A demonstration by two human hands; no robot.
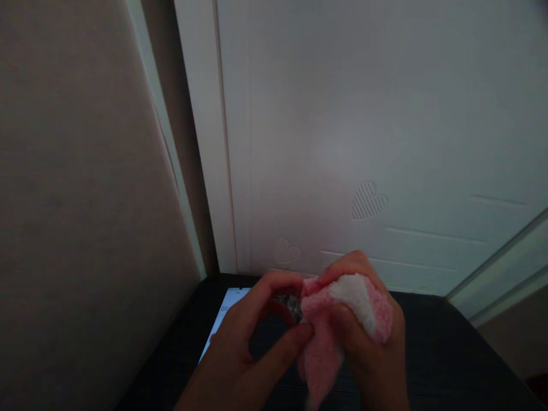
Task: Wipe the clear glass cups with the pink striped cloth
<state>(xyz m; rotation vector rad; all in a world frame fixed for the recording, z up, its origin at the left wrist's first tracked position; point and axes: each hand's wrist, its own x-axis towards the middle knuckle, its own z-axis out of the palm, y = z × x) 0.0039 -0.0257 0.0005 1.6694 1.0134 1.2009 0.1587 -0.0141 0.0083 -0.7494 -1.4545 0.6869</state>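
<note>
A fluffy pink and white soft item, plush or cloth, is bunched up between my hands. My right hand wraps round it from the right, thumb pressed into the white patch. On the left side, my left hand pinches the item's edge between thumb and fingers. A small clear, shiny piece shows between the left fingers, right beside the pink fabric; its kind is too unclear to tell. The lower end of the pink item hangs down below both hands.
A phone with a lit white screen lies on the dark tabletop, partly behind my left hand. Behind the table stands a white panel with engraved hearts. A plain wall bounds the left side.
</note>
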